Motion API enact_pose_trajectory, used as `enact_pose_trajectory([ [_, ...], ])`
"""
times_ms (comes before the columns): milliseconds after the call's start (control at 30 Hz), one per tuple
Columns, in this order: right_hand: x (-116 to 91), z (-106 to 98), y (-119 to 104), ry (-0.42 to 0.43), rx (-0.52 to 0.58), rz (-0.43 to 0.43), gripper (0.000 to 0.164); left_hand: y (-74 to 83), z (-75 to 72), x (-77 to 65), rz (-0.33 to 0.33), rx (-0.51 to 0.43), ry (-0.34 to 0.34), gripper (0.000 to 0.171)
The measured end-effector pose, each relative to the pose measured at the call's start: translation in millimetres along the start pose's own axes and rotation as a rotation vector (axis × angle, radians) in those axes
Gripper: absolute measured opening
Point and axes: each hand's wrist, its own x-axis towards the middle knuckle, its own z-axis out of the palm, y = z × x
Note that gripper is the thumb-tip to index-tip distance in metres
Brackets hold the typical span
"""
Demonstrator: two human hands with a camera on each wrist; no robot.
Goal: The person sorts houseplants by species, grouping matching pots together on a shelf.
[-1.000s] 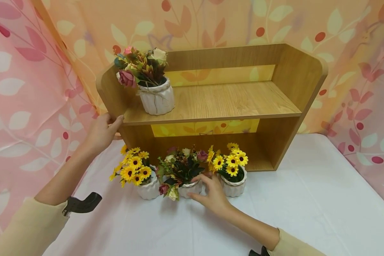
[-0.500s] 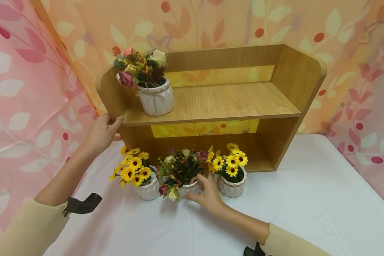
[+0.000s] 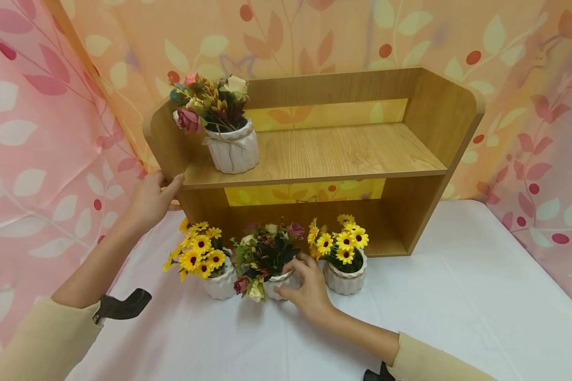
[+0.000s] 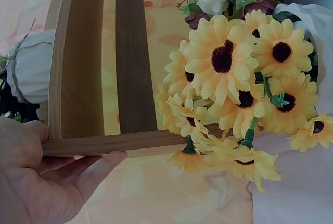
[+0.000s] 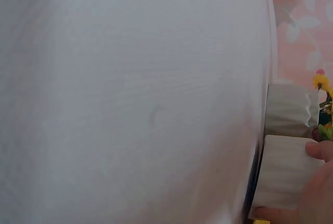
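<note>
In the head view my left hand [image 3: 150,201] grips the left side panel of a two-tier wooden shelf [image 3: 343,151]; the left wrist view shows fingers and thumb on either side of the panel's edge [image 4: 114,141]. My right hand [image 3: 312,291] holds a white flowerpot [image 3: 277,286] of mixed roses and dark leaves by its right side, thumb in front and fingers near the rim. In the right wrist view that pot [image 5: 283,174] lies between thumb and fingers. It stands at the front of the shelf, between two pots of yellow sunflowers [image 3: 201,251].
A white pot of roses tied with twine [image 3: 233,148] stands on the upper shelf's left end. The right sunflower pot [image 3: 345,278] stands close to my right hand. White cloth [image 3: 481,296] covers the table, and floral curtains [image 3: 314,32] hang behind.
My right hand has moved a little left and closed its grip on the middle flowerpot. That pot's flowers have shifted slightly left. My left hand stays on the shelf panel.
</note>
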Motion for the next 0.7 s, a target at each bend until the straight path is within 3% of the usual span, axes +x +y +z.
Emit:
enact_pose_trajectory([
  [700, 9.8, -29.2, -41.8, -0.08, -0.019, -0.072, 0.035, -1.5, -0.7, 1.3, 0.007, 0.012, -0.006, 0.067],
])
